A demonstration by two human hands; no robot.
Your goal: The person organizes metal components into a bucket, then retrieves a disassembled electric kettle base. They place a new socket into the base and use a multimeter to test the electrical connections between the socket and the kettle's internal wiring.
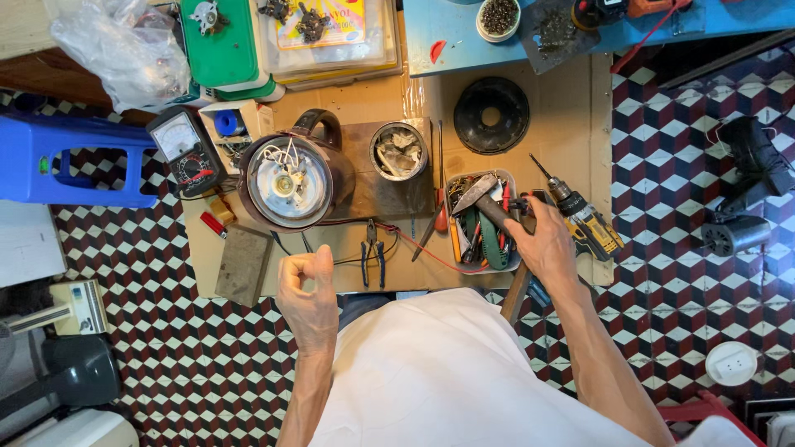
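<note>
An upturned dark electric kettle (286, 182) lies on a cardboard sheet (571, 108), its open base showing white wires. My left hand (306, 291) hovers just in front of it, fingers curled into a loose fist with nothing visible inside. My right hand (542, 242) reaches into the right side of a grey tool tray (454, 184), fingertips closed on a small dark part (520, 204). A hammer (479, 197) lies in the tray, and its handle runs under my palm. Blue-handled pliers (373, 258) lie between my hands.
An analogue multimeter (182, 149) sits left of the kettle, a metal can (398, 151) and a black disc (491, 114) behind. A yellow cordless drill (586, 222) lies right of the tray. A grey block (243, 265), a blue stool (66, 157) and boxes of parts stand around.
</note>
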